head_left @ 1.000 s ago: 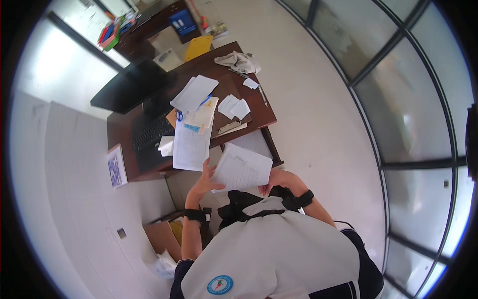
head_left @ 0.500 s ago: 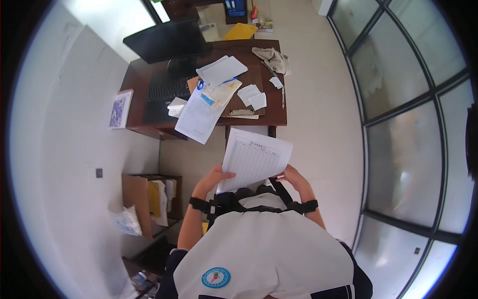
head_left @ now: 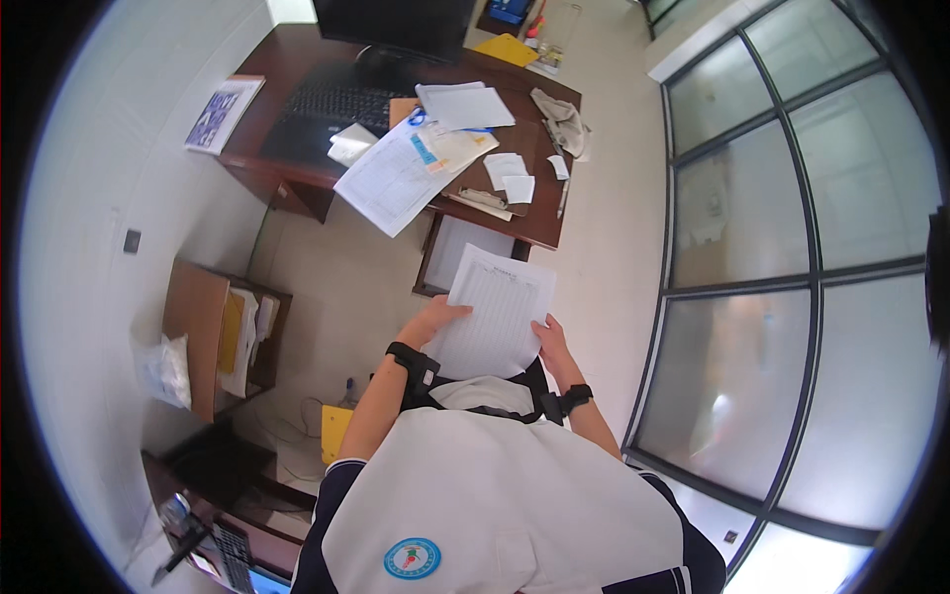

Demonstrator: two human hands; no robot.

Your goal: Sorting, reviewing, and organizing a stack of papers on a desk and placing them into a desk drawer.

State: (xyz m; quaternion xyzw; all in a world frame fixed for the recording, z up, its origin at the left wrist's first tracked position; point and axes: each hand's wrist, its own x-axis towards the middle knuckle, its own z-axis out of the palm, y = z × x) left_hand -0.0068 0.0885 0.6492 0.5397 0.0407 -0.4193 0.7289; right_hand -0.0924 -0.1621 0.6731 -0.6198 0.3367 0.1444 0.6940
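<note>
A printed form sheet with a table of ruled lines [head_left: 495, 312] lies between my two hands, in front of my body. My left hand [head_left: 435, 319] is closed on its left edge, with the thumb on top. At the right edge my right hand [head_left: 550, 340] pinches the paper, thumb on the upper face. Whether it is one sheet or a thin stack I cannot tell. Just beyond the paper, a pulled-out drawer [head_left: 423, 282] with something white inside juts from under the desk [head_left: 546, 230].
On the desk are loose papers [head_left: 381, 178], a clipboard [head_left: 475, 205], small white slips [head_left: 519, 189], a grey cloth [head_left: 562, 124], a keyboard [head_left: 341, 104] and a monitor [head_left: 406, 25]. A box of folders [head_left: 203, 337] stands at left; a glass partition [head_left: 732, 376] runs along the right.
My right hand has shifted from the paper's lower right corner up onto its right edge. The paper has straightened and come slightly lower. The whole view has turned, showing the drawer more fully.
</note>
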